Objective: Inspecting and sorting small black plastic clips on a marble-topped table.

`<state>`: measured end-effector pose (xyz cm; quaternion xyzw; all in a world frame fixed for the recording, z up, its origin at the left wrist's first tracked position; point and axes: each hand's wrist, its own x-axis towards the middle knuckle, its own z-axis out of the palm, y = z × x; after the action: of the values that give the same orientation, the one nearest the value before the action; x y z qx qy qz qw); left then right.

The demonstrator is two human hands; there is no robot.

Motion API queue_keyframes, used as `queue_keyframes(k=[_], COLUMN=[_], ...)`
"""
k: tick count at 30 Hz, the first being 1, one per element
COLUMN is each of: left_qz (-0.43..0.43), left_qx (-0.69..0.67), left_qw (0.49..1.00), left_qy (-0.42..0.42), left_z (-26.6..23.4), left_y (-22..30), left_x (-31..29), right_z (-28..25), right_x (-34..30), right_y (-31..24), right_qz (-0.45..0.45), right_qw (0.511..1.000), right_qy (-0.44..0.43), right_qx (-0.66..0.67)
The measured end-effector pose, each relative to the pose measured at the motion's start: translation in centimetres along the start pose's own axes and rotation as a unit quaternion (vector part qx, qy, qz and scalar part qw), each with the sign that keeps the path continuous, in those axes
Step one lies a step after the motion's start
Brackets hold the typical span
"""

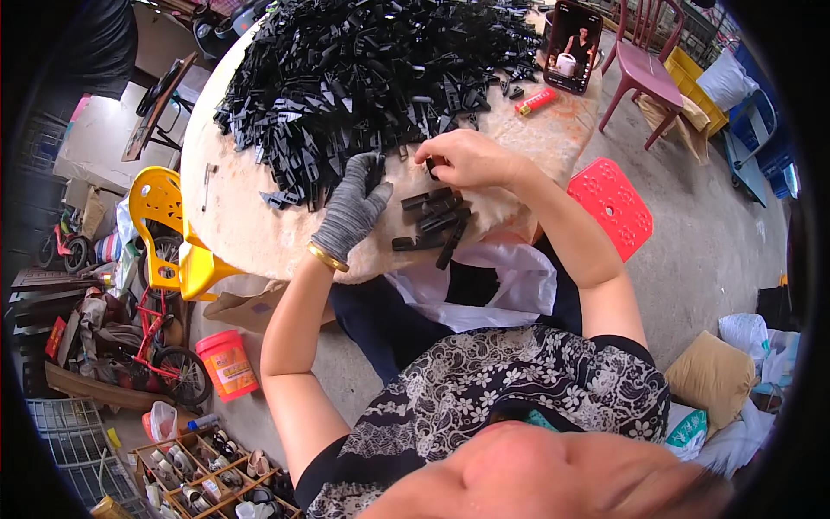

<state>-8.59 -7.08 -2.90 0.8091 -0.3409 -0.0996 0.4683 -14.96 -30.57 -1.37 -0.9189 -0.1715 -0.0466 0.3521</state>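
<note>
A large heap of small black plastic pieces (346, 78) covers the far part of a round, pale-topped table (251, 229). At the heap's near edge, my left hand (353, 208), in a grey knit glove, has its fingers curled round a black plastic piece, partly hidden by the glove. Just to the right, my bare right hand (474, 159) pinches a small dark piece (432, 169) between thumb and fingers. Below it, several longer black pieces (439, 214) lie in a loose group near the table's front edge. A white plastic bag (527, 281) lies open across my lap.
A phone (571, 52) stands at the table's far right beside a red tube (536, 101). Around the table are a yellow chair (160, 216), a red stool (612, 208) and a maroon chair (644, 69). A red bucket (227, 365) stands on the floor at left.
</note>
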Motion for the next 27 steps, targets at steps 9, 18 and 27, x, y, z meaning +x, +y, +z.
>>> queue_keyframes(k=[9, 18, 27], left_qz=[0.118, 0.119, 0.132], left_qx=[0.268, 0.26, 0.266], left_qw=[0.956, 0.956, 0.953], left_qy=[-0.03, -0.062, -0.064], left_z=[0.1, 0.0, 0.1], left_y=[2.8, 2.8, 2.9], left_x=[-0.2, 0.8, 1.3], right_z=[1.4, 2.0, 2.1], right_x=[-0.9, -1.1, -1.2], right_y=[0.8, 1.1, 0.9], right_qz=[-0.07, -0.081, -0.083], right_qw=[0.992, 0.988, 0.986], right_qy=[0.11, 0.13, 0.145], right_qx=[-0.006, -0.011, -0.013])
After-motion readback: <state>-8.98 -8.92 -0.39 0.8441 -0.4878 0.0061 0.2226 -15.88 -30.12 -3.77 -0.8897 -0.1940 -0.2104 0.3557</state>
